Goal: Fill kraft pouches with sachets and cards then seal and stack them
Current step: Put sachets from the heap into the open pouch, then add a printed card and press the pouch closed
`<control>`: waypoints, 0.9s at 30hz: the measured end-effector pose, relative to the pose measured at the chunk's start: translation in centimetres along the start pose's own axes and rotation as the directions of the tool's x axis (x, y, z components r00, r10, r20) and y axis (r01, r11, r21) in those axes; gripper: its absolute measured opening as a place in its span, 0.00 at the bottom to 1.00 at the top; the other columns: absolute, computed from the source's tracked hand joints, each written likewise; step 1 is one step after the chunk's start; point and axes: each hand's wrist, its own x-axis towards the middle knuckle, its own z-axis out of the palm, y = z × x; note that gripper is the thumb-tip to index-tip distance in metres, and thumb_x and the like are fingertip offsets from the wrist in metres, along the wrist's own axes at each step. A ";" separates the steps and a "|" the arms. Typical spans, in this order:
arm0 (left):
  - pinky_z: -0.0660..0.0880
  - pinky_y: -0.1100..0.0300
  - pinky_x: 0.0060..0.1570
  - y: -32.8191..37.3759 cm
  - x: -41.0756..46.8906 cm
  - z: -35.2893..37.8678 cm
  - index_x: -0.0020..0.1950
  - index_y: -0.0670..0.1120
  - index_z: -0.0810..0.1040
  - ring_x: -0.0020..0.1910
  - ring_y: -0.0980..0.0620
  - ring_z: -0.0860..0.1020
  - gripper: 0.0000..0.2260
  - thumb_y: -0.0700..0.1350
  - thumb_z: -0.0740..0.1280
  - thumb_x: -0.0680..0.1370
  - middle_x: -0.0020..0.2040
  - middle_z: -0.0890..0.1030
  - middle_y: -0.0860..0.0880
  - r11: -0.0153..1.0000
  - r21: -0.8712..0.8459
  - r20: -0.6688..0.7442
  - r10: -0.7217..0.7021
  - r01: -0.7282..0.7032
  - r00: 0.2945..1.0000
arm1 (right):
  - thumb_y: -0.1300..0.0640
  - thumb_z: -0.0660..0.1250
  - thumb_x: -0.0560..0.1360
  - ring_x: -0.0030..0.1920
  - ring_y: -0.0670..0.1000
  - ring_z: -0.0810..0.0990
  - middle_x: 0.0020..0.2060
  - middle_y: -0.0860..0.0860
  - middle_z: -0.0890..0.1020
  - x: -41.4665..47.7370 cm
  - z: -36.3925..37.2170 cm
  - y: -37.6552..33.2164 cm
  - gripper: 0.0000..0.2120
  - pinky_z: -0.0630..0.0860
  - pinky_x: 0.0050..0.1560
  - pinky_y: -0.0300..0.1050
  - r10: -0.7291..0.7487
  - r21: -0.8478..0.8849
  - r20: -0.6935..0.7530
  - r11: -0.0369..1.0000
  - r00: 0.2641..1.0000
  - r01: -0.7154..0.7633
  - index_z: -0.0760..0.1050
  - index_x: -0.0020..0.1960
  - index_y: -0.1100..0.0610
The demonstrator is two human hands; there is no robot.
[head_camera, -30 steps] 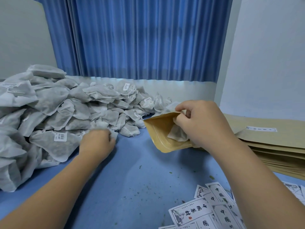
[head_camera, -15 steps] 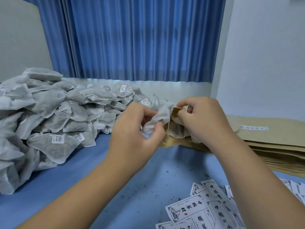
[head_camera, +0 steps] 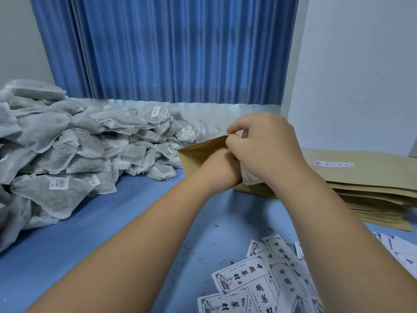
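Observation:
A kraft pouch point(head_camera: 199, 154) is held open above the blue table, its mouth facing me. My right hand point(head_camera: 264, 150) pinches the pouch's upper rim. My left hand point(head_camera: 220, 169) is pushed into the mouth up to the knuckles, so its fingers and whatever they hold are hidden. A bit of grey-white sachet point(head_camera: 249, 178) shows under my right palm. The big heap of grey sachets point(head_camera: 79, 150) lies to the left. Printed cards point(head_camera: 259, 283) are scattered at the lower right.
A flat stack of empty kraft pouches point(head_camera: 372, 179) lies on the right, just behind my right forearm. The blue table point(head_camera: 112, 233) carries fine crumbs near the cards. A blue curtain point(head_camera: 169, 53) and white walls close the back and right.
My left hand took a sachet from the heap, carried it right to the pouch mouth, and has now gone inside the pouch. My right hand kept holding the pouch.

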 end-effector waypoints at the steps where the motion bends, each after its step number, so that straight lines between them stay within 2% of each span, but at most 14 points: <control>1: 0.71 0.61 0.42 0.2 -0.2 0.1 0.51 0.38 0.80 0.42 0.51 0.76 0.09 0.38 0.62 0.76 0.46 0.80 0.44 0.996 -0.093 0.033 0.017 -0.014 0.999 | 0.57 0.64 0.69 0.45 0.50 0.75 0.35 0.44 0.76 0.1 -0.2 0.2 0.11 0.67 0.42 0.41 0.031 0.007 -0.003 1.000 1.000 -0.031 0.83 0.47 0.47; 2: 0.68 0.62 0.35 0.3 -0.5 0.2 0.41 0.44 0.80 0.36 0.54 0.73 0.07 0.41 0.63 0.75 0.38 0.79 0.50 0.980 -0.200 0.001 0.021 -0.020 1.000 | 0.57 0.64 0.69 0.46 0.50 0.76 0.37 0.44 0.77 0.1 -0.4 0.5 0.12 0.69 0.43 0.42 0.062 0.020 -0.001 0.998 0.998 -0.062 0.83 0.47 0.47; 3: 0.66 0.63 0.33 0.3 -0.7 0.3 0.34 0.49 0.78 0.33 0.56 0.71 0.10 0.42 0.64 0.76 0.32 0.77 0.55 0.968 -0.250 -0.053 0.014 -0.026 0.999 | 0.57 0.64 0.69 0.46 0.51 0.77 0.37 0.45 0.78 0.2 -0.6 0.8 0.12 0.72 0.44 0.43 0.089 0.032 0.002 0.996 0.996 -0.089 0.82 0.48 0.47; 5: 0.66 0.64 0.33 0.3 -2.1 0.6 0.34 0.51 0.77 0.33 0.57 0.71 0.12 0.42 0.65 0.77 0.31 0.77 0.55 0.986 -0.126 -0.204 0.083 -0.110 0.976 | 0.57 0.63 0.69 0.44 0.51 0.77 0.36 0.45 0.77 0.3 -1.1 1.3 0.11 0.75 0.44 0.44 0.133 0.051 0.011 0.990 0.991 -0.134 0.81 0.47 0.47; 7: 0.68 0.64 0.36 0.2 -4.5 0.7 0.38 0.50 0.77 0.34 0.57 0.73 0.08 0.45 0.65 0.78 0.33 0.78 0.54 0.977 0.044 -0.302 0.211 -0.208 0.930 | 0.58 0.64 0.70 0.40 0.48 0.76 0.34 0.43 0.75 0.4 -1.5 1.7 0.09 0.73 0.39 0.42 0.159 0.057 0.019 0.985 0.987 -0.160 0.80 0.44 0.47; 9: 0.72 0.62 0.37 -0.2 -7.0 0.8 0.36 0.52 0.74 0.34 0.58 0.74 0.09 0.50 0.65 0.76 0.32 0.77 0.56 0.975 0.137 -0.205 0.200 -0.174 0.958 | 0.59 0.64 0.70 0.38 0.45 0.74 0.34 0.42 0.74 0.6 -1.8 2.0 0.08 0.69 0.34 0.40 0.186 0.056 0.027 0.981 0.982 -0.187 0.79 0.41 0.48; 11: 0.76 0.59 0.39 -0.6 -8.9 1.0 0.38 0.49 0.77 0.36 0.57 0.77 0.11 0.55 0.66 0.74 0.35 0.79 0.56 0.970 0.243 0.040 0.009 -0.019 0.999 | 0.60 0.64 0.71 0.37 0.44 0.73 0.35 0.43 0.74 0.6 -2.1 2.1 0.08 0.67 0.32 0.39 0.207 0.044 0.053 0.977 0.977 -0.209 0.79 0.40 0.48; 13: 0.78 0.56 0.44 -0.7 -9.9 1.3 0.44 0.50 0.80 0.41 0.54 0.79 0.13 0.58 0.69 0.71 0.42 0.81 0.55 0.948 0.307 0.267 -0.172 0.085 0.948 | 0.61 0.64 0.70 0.37 0.46 0.74 0.36 0.43 0.74 0.7 -2.2 2.1 0.09 0.67 0.32 0.38 0.217 0.035 0.082 0.975 0.973 -0.220 0.79 0.39 0.49; 15: 0.76 0.58 0.47 -0.7 -10.3 1.5 0.50 0.53 0.78 0.46 0.56 0.77 0.15 0.59 0.72 0.69 0.47 0.77 0.56 0.938 0.330 0.358 -0.229 0.107 0.905 | 0.61 0.64 0.70 0.38 0.47 0.75 0.36 0.43 0.75 0.6 -2.3 2.0 0.09 0.67 0.32 0.38 0.217 0.026 0.104 0.975 0.971 -0.220 0.78 0.39 0.48; 17: 0.74 0.62 0.45 -0.8 -10.3 1.7 0.51 0.55 0.77 0.45 0.59 0.76 0.15 0.58 0.74 0.68 0.47 0.73 0.58 0.942 0.319 0.374 -0.225 0.103 0.900 | 0.60 0.64 0.71 0.37 0.45 0.75 0.36 0.43 0.75 0.6 -2.3 2.0 0.09 0.66 0.31 0.38 0.215 0.021 0.117 0.975 0.970 -0.219 0.77 0.38 0.47; 19: 0.73 0.65 0.41 -1.0 -10.3 1.7 0.48 0.54 0.78 0.40 0.61 0.76 0.13 0.56 0.75 0.67 0.45 0.74 0.58 0.954 0.272 0.389 -0.226 0.123 0.893 | 0.60 0.64 0.70 0.37 0.44 0.74 0.35 0.43 0.75 0.6 -2.4 2.1 0.09 0.66 0.31 0.37 0.210 0.027 0.119 0.976 0.970 -0.215 0.77 0.38 0.47; 22: 0.71 0.69 0.31 -1.4 -10.3 1.7 0.43 0.53 0.78 0.30 0.64 0.74 0.10 0.50 0.76 0.67 0.36 0.77 0.60 0.973 0.127 0.389 -0.226 0.191 0.893 | 0.61 0.64 0.70 0.38 0.45 0.75 0.35 0.43 0.76 0.6 -2.6 2.1 0.09 0.67 0.31 0.38 0.223 0.044 0.118 0.972 0.968 -0.229 0.79 0.40 0.48; 25: 0.69 0.69 0.30 -1.5 -10.0 0.8 0.38 0.52 0.77 0.28 0.62 0.73 0.07 0.46 0.75 0.69 0.31 0.78 0.58 0.982 0.012 0.297 -0.182 0.187 0.937 | 0.62 0.63 0.70 0.37 0.45 0.74 0.34 0.43 0.75 0.6 -2.8 2.2 0.10 0.67 0.32 0.38 0.233 0.062 0.120 0.968 0.965 -0.242 0.79 0.41 0.48; 27: 0.68 0.69 0.30 -1.4 -9.7 -0.6 0.35 0.51 0.78 0.27 0.61 0.72 0.08 0.45 0.75 0.70 0.30 0.78 0.58 0.989 -0.041 0.159 -0.133 0.141 0.978 | 0.62 0.63 0.70 0.37 0.44 0.74 0.34 0.43 0.75 0.6 -2.9 2.2 0.10 0.67 0.32 0.38 0.237 0.066 0.120 0.967 0.964 -0.246 0.79 0.41 0.49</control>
